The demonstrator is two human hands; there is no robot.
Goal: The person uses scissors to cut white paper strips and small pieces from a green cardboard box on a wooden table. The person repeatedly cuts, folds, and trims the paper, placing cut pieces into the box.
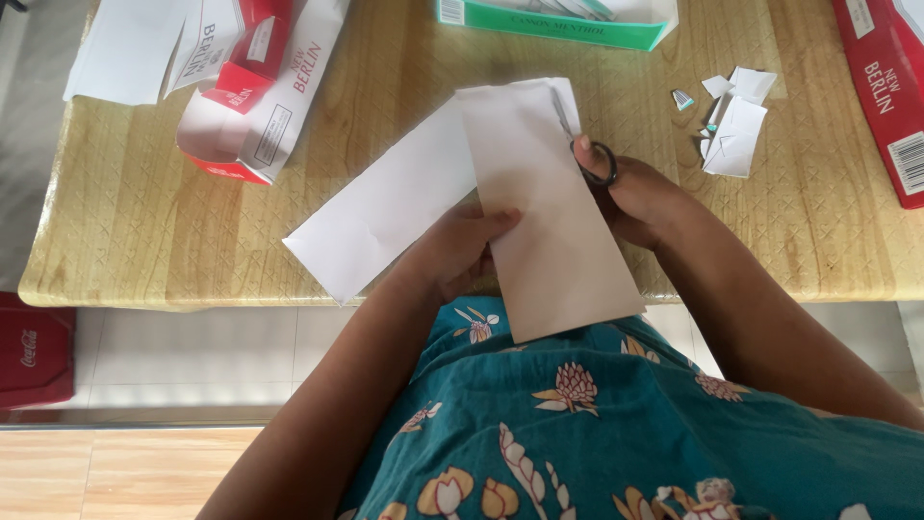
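White card sheet [539, 212], long axis twelve-to-five, pinched in my left hand [457, 252]; my right hand [640, 197] grips scissors [589, 154] at its two o'clock edge.

Red-and-white cartons [255, 91], green box [549, 21], paper scraps [733, 125].

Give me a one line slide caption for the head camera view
Left hand holds a folded white sheet while the right hand cuts it with scissors over a wooden table.

The wood-patterned surface [135, 231] carries a green carton [549, 21] at its far edge, flattened red-and-white cartons [255, 87] left of that carton, white paper scraps [733, 125] and another red carton [890, 91] to its right.
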